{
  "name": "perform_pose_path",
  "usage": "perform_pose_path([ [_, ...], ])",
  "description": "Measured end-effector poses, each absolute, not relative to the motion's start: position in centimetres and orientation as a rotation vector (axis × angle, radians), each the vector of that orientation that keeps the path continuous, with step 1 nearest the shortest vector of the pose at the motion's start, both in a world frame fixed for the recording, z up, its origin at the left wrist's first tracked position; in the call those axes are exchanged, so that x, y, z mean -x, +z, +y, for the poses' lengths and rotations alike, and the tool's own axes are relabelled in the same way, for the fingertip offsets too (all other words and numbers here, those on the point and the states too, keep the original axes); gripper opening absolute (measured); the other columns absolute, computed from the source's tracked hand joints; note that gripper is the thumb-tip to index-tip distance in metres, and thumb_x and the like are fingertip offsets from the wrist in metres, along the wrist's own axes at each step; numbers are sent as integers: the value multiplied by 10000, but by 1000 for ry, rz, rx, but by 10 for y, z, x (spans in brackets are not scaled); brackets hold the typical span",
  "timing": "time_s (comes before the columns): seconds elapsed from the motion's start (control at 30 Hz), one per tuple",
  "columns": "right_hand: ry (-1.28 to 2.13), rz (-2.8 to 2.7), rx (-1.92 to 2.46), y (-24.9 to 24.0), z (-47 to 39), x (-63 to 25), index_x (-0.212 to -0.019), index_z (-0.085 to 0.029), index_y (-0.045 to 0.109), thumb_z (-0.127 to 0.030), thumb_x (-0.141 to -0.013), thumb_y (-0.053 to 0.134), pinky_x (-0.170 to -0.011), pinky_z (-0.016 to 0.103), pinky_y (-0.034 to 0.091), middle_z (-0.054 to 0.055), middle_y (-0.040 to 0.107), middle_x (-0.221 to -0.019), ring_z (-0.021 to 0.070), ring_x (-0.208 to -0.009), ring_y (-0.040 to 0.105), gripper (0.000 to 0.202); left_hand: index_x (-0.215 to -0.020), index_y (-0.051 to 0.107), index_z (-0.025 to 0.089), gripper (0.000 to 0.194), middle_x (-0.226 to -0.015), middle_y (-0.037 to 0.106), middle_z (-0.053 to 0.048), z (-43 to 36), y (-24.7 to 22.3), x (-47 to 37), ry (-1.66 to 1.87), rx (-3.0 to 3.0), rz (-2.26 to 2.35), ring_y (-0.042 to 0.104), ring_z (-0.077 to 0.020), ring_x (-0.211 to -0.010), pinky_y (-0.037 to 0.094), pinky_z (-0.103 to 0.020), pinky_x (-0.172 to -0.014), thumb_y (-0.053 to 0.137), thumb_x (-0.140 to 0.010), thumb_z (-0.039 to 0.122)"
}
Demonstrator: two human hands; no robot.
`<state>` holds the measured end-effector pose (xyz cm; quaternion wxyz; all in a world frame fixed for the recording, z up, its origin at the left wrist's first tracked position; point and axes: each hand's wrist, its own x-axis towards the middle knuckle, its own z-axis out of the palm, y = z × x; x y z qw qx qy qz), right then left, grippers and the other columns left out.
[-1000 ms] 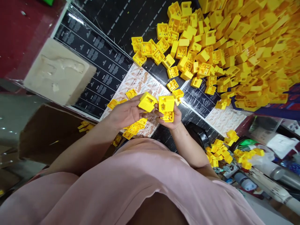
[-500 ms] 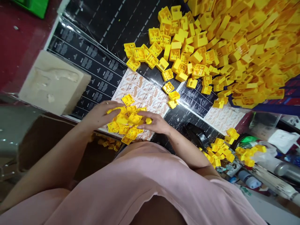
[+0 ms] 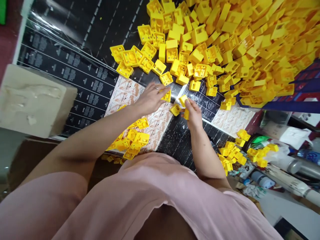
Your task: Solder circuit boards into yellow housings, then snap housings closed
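My left hand (image 3: 150,98) reaches over the patterned sheet with its fingers stretched out. Its fingertips touch a small yellow plastic box (image 3: 167,96) and partly cover it. Between thumb and fingers of my right hand (image 3: 195,115) is a yellow plastic box (image 3: 183,100), and a second yellow piece (image 3: 186,114) shows below the thumb, partly hidden. Just left of this hand lies a loose yellow box (image 3: 175,109). Near my body, a small cluster of yellow boxes (image 3: 133,138) sits on the sheet, partly behind my left forearm.
A large heap of yellow boxes (image 3: 250,50) spreads from the upper right, beside a blue crate (image 3: 305,83). A pale block (image 3: 32,100) stands at the left. More yellow pieces (image 3: 231,155) and bottles crowd the right. A cardboard box (image 3: 22,160) is below the table edge.
Both hands have left the cluster near my body and moved forward and right to the loose boxes. The cluster now lies untouched. The view has shifted somewhat.
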<state>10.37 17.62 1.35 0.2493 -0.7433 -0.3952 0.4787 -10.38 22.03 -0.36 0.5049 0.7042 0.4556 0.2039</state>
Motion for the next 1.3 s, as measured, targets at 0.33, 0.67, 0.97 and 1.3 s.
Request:
perform_pose_path([
  [0.33,2228,227,1213,54,147,-73,-1017,-185,665,-598,-1057,348,-412,181,437,17,742,-819,75,-478,538,522,-1045,716,132,280,-1071,777,-136,149,36,124,665,120,829,738,-255,-1023,575,-371,-883,459,-1019,242],
  [0.67,2175,333,1164,54,135,-66,-950,-188,615,-554,-1077,65,-350,203,358,22,665,-730,101,-447,455,673,-1054,722,119,299,-1005,775,-107,133,76,117,753,119,865,741,-206,-914,599,-314,-823,430,-1040,182],
  [0.97,2140,328,1236,63,137,-53,-1050,-220,595,-662,-1020,459,-410,178,448,-40,657,-701,96,-511,602,463,-1340,612,100,418,-1123,764,-127,140,84,112,775,254,1025,736,-207,-1063,562,-368,-1065,308,-1095,251],
  [1.3,2086,278,1392,57,136,-44,-1046,-213,589,-707,-965,567,-373,189,442,-48,681,-682,119,-494,657,501,-1119,670,156,272,-1142,766,-124,134,53,118,747,197,1021,704,-246,-1155,567,-384,-1019,442,-1026,271],
])
